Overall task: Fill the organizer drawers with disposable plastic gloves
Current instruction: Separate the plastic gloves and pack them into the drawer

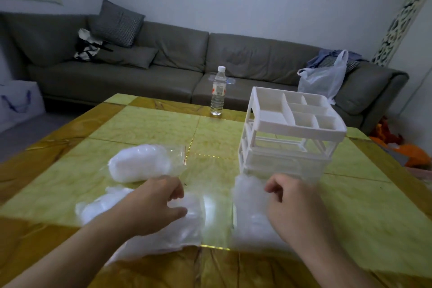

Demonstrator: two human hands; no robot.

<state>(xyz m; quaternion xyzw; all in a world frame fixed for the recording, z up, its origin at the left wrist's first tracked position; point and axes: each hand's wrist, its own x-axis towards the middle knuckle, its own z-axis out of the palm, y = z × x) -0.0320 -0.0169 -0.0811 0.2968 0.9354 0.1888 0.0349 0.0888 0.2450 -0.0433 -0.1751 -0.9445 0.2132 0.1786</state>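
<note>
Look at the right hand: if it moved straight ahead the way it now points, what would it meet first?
Most likely the white organizer. The right hand, gripping a bunch of plastic gloves, points away from the person toward the organizer's lowest drawer, just beyond the knuckles. Depth is hard to judge from one view.

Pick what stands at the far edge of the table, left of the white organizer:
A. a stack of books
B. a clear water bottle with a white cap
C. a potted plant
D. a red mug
B: a clear water bottle with a white cap stands upright at the table's far edge, left of the white organizer.
</note>
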